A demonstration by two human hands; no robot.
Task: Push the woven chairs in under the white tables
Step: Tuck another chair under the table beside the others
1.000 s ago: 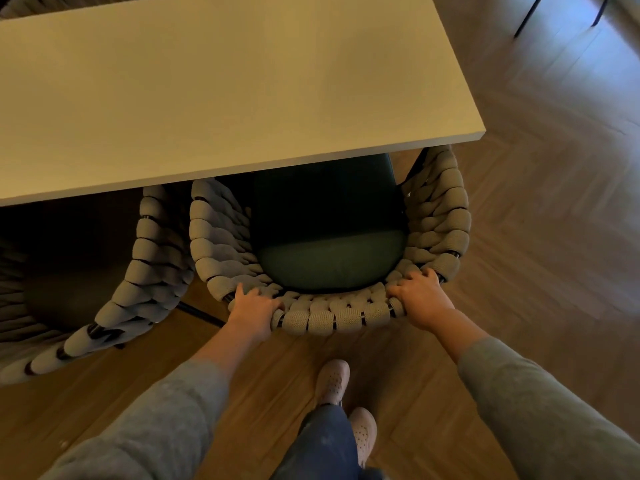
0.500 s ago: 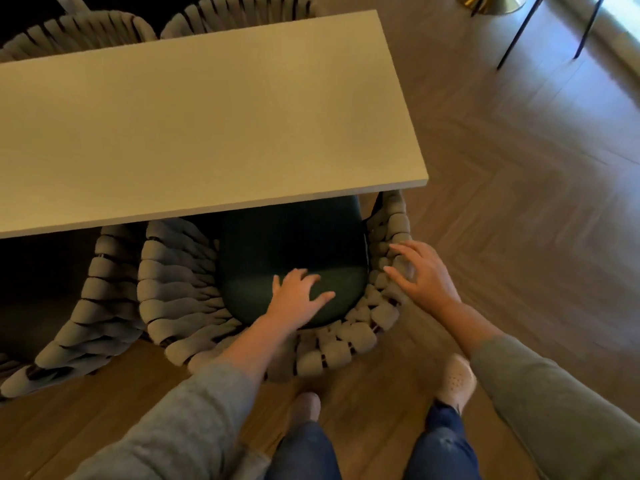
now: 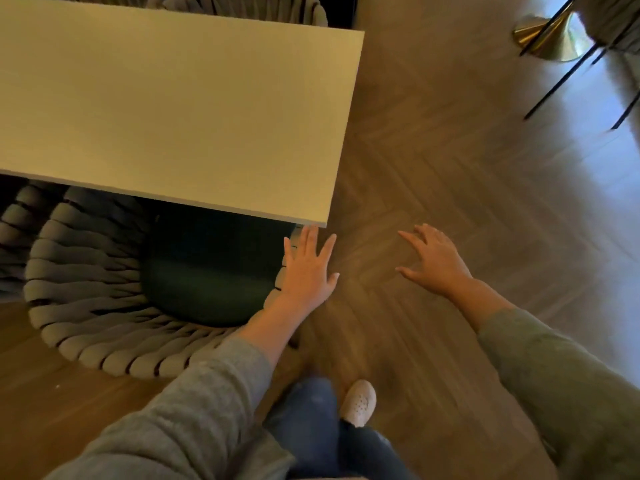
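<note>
A grey woven chair [image 3: 104, 344] with a dark green seat cushion [image 3: 207, 271] sits partly under the white table [image 3: 173, 109], its curved back sticking out toward me. My left hand [image 3: 308, 268] hovers with fingers spread over the chair's right rim, just below the table's near corner, holding nothing. My right hand [image 3: 436, 261] is open over bare floor to the right of the chair, palm down. A second woven chair [image 3: 14, 237] shows at the left edge under the table. Another woven chair back [image 3: 249, 8] peeks over the table's far side.
Herringbone wood floor [image 3: 450, 150] stretches to the right. A brass lamp base [image 3: 547, 39] and thin black furniture legs [image 3: 568, 74] stand at the top right. My jeans and a white shoe [image 3: 358, 403] are at the bottom centre.
Both hands have let go of the chair back and moved right. The view has swung right, so chair and table now sit further left.
</note>
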